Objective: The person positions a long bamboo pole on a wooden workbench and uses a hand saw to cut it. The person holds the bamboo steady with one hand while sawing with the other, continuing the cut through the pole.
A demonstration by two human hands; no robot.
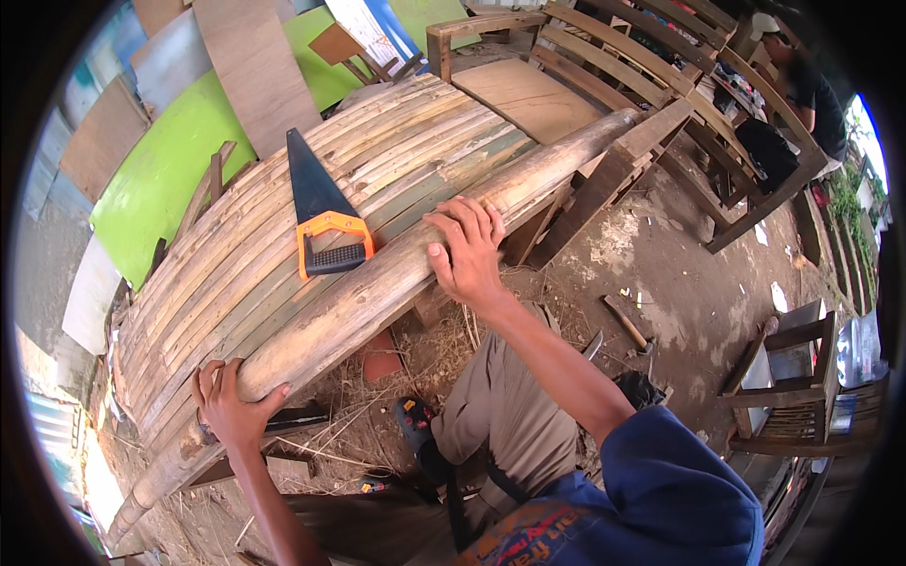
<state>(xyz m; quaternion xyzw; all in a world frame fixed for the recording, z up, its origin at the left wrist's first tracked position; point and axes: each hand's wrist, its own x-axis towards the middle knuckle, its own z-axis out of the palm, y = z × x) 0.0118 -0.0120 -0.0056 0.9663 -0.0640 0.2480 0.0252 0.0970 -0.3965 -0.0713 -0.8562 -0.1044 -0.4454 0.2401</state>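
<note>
1. Workpiece: the pole (349, 304) lies slantwise along the near edge of the slats (236, 247).
2. Left hand (234, 407): grips the pole toward its lower-left part, fingers and thumb spread around it.
3. Right hand (470, 262): grips the pole farther up, fingers curled over the top. Pressure cannot be told.
4. Saw (321, 203): lies on the slats just beyond the pole, unheld.
5. Step in hand, as judged: two-handed positioning or steadying of the pole.
6. Next move calls for: even support from both hands, clear of the saw.
</note>
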